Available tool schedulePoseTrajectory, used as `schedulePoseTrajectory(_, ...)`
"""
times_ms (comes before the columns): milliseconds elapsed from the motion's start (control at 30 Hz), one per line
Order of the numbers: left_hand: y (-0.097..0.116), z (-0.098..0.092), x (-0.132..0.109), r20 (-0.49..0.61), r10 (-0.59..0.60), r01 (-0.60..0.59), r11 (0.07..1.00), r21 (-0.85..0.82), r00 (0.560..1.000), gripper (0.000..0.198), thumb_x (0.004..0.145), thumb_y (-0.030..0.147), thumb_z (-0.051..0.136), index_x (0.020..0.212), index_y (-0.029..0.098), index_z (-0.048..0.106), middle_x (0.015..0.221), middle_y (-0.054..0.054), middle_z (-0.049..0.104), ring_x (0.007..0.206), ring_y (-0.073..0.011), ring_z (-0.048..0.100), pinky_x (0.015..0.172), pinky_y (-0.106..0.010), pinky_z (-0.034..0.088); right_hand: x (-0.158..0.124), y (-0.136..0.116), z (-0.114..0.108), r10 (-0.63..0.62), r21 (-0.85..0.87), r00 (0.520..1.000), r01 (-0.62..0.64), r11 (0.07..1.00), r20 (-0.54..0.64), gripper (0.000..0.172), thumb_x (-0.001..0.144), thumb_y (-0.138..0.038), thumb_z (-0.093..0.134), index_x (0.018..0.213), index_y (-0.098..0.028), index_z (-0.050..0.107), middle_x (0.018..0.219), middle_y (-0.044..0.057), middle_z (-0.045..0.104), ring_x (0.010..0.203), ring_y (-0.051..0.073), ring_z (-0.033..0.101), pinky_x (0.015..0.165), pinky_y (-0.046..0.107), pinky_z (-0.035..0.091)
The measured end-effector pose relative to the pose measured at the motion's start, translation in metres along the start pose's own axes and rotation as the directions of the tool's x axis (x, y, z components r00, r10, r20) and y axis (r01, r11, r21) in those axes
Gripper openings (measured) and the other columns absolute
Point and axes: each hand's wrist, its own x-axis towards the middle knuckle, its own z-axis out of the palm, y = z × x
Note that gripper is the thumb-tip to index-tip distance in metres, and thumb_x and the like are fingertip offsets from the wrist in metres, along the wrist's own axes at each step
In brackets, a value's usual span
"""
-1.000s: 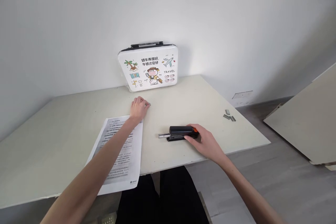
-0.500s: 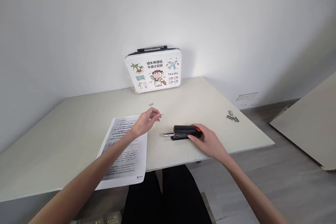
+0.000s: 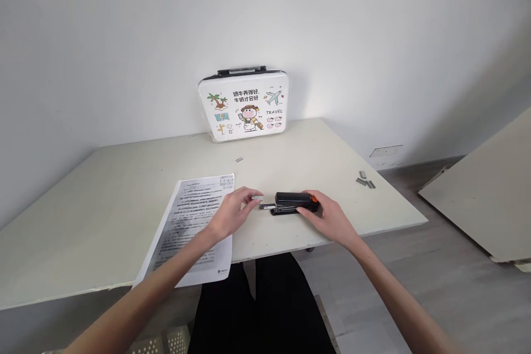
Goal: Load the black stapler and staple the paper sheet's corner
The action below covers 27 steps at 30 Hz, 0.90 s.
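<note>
A black stapler [image 3: 292,201] lies on the table with its metal staple tray [image 3: 267,206] slid out to the left. My right hand [image 3: 329,218] grips the stapler's right end, by its orange part [image 3: 314,199]. Between thumb and fingertips, my left hand [image 3: 234,210] pinches a small strip of staples [image 3: 258,198], held just above the tray's outer end. Whether the strip touches the tray I cannot tell. Under my left forearm lies a printed sheet of paper [image 3: 194,215], reaching over the table's front edge.
A white cartoon case [image 3: 249,108] leans against the wall at the back of the table [image 3: 103,204]. One staple strip [image 3: 239,160] lies in front of it. Several more strips [image 3: 365,180] lie near the right edge. A tilted pale panel [image 3: 481,193] stands beyond.
My left hand has moved down and slightly right, bringing the staple strip to the extended tray. My right hand keeps its grip on the stapler. The view has shifted slightly.
</note>
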Motion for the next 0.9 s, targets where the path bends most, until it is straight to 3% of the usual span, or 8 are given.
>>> schedulePoseTrajectory(167,-0.001,0.012,-0.002,-0.032,0.142,-0.139,0.987,0.083,0.989,0.029,0.104,0.047,0.051,0.110,0.026,0.071,0.114,-0.005,0.071,0.111,-0.0258,0.065,0.098,-0.042,0.053,-0.001,-0.002,0.000,-0.001,-0.006,1.000,0.001,1.000,-0.026,0.041,0.097,-0.056,0.060,0.128,-0.029,0.060,0.131,0.007,0.069,0.119,0.029,0.065,0.092,0.042,0.058)
schedulePoseTrajectory(400,-0.002,0.021,-0.001,0.003,0.089,-0.089,0.993,0.079,0.996,0.024,0.103,0.044,0.055,0.108,0.027,0.071,0.111,-0.003,0.075,0.114,-0.0273,0.065,0.100,-0.045,0.052,0.000,0.001,0.002,-0.027,-0.008,0.999,0.026,1.000,-0.033,0.040,0.097,-0.055,0.061,0.126,-0.029,0.060,0.130,0.007,0.070,0.119,0.029,0.066,0.099,0.045,0.056)
schedulePoseTrajectory(900,-0.002,0.027,-0.003,-0.026,0.131,-0.128,0.989,0.076,0.991,0.026,0.103,0.044,0.054,0.110,0.028,0.072,0.112,-0.002,0.077,0.112,-0.0262,0.067,0.101,-0.044,0.052,0.000,0.000,-0.001,-0.029,-0.025,0.999,0.029,0.999,-0.032,0.040,0.097,-0.056,0.060,0.126,-0.028,0.060,0.129,0.008,0.071,0.118,0.029,0.067,0.096,0.044,0.057)
